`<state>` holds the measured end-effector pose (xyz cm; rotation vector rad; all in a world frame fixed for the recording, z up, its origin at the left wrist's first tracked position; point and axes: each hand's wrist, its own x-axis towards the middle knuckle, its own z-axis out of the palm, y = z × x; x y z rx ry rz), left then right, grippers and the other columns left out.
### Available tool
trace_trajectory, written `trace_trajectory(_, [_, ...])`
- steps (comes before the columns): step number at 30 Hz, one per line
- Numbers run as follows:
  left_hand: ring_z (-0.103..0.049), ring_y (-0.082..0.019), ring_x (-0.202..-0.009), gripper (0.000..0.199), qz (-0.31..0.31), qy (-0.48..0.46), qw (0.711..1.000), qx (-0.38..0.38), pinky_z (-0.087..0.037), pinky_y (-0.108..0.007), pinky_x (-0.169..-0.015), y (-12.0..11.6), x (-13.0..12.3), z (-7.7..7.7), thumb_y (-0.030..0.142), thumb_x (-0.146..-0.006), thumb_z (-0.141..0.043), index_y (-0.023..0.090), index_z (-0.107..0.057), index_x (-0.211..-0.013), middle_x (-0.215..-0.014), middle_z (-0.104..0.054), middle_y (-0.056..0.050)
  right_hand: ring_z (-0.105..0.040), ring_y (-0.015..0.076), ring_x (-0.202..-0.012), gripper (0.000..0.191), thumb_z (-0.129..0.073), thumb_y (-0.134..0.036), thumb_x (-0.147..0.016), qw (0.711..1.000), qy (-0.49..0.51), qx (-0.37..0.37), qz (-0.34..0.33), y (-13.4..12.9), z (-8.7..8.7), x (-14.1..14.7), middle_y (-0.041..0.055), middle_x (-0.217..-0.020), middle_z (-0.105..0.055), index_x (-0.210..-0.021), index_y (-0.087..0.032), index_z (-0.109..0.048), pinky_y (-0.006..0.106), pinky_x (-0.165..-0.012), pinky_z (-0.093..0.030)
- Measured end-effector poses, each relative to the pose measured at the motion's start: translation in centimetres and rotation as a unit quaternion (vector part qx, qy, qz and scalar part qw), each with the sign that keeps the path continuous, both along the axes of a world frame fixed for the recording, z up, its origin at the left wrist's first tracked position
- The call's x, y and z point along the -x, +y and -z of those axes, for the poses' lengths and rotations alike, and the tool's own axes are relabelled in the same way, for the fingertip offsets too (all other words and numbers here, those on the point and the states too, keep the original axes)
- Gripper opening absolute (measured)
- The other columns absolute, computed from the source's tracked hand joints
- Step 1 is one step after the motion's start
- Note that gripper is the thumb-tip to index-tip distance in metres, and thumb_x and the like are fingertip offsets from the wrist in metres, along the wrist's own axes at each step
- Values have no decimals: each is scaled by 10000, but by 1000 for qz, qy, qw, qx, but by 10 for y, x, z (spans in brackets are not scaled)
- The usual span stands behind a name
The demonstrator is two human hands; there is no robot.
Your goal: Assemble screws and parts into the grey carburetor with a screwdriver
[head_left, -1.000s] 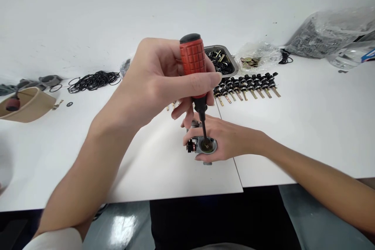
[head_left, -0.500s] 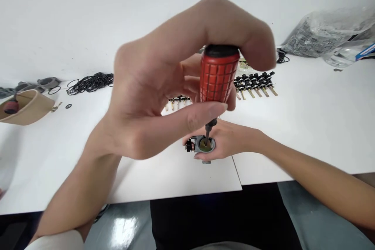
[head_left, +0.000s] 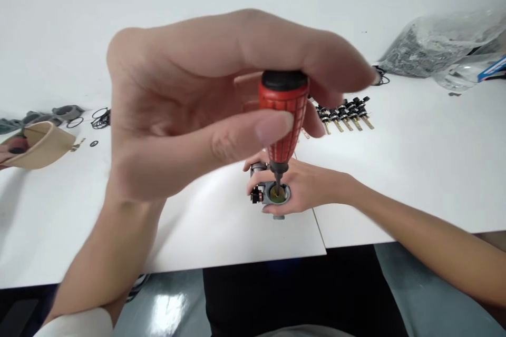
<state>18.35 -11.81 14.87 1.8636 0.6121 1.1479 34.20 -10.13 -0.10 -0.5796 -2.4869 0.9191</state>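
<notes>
My left hand [head_left: 190, 110] has its thumb and fingers around the red handle of a screwdriver [head_left: 282, 121], which is nearly upright with its black cap under my index finger. The screwdriver's tip meets the brass-coloured disc [head_left: 277, 194] inside the round bore of a grey metal carburetor body [head_left: 288, 197]. My right hand [head_left: 302, 187] grips this body low over the white table, fingers on both sides of the bore. A black fitting [head_left: 256, 196] sticks out on the body's left. Its underside is hidden.
Several black-headed brass shafts [head_left: 348, 113] lie in a row behind my hands. At back right are a clear bag of small metal parts [head_left: 422, 45] and a plastic bottle [head_left: 454, 76]. On the left, another person's hand [head_left: 5, 155] is at a beige bin [head_left: 51, 147], by black rings [head_left: 100, 118].
My left hand has shifted left and its fingers have straightened, turning the screwdriver handle. My right hand and the carburetor body stay put. Another person's hand has appeared at the left bin.
</notes>
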Motion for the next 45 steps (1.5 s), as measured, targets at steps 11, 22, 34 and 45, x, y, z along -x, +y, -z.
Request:
trace_trajectory(11, [-660,-205,-469,676,-57,-68,988,-125,-487,-304,-320,8,-9,12,806,-730,-575,146,-687,-632,-508,-594,-23,-576,246,-1279,585,-670,-294,-884,918,97,373,-91,24,0,-23,139,-1391,-558,-1413,-175,-448,402,-1012,-533])
trace_trajectory(22, [-607,-92,-776,664,16,-18,947,-319,-474,-313,-624,26,12,33,720,-919,-277,168,-636,-1001,-865,-521,-9,-584,254,-1248,352,-606,-187,-865,933,81,350,-36,15,-3,-10,133,-1299,-607,-1212,-158,-561,381,-971,-538])
trace_trajectory(34, [-743,-215,-876,711,141,-9,975,-172,-638,-406,-737,19,15,20,715,-947,-238,208,-565,-1323,-895,-630,-22,-588,247,-1237,353,-613,-212,-888,939,75,332,-48,17,-3,-11,126,-1352,-581,-1236,-164,-573,341,-923,-548])
trace_trajectory(45, [-746,-268,-955,682,130,0,978,-164,-622,-405,-721,27,20,22,728,-931,-323,193,-585,-1264,-962,-666,-49,-600,243,-1214,329,-601,-189,-906,936,74,340,-52,16,-4,-11,128,-1370,-569,-1234,-166,-580,341,-900,-558])
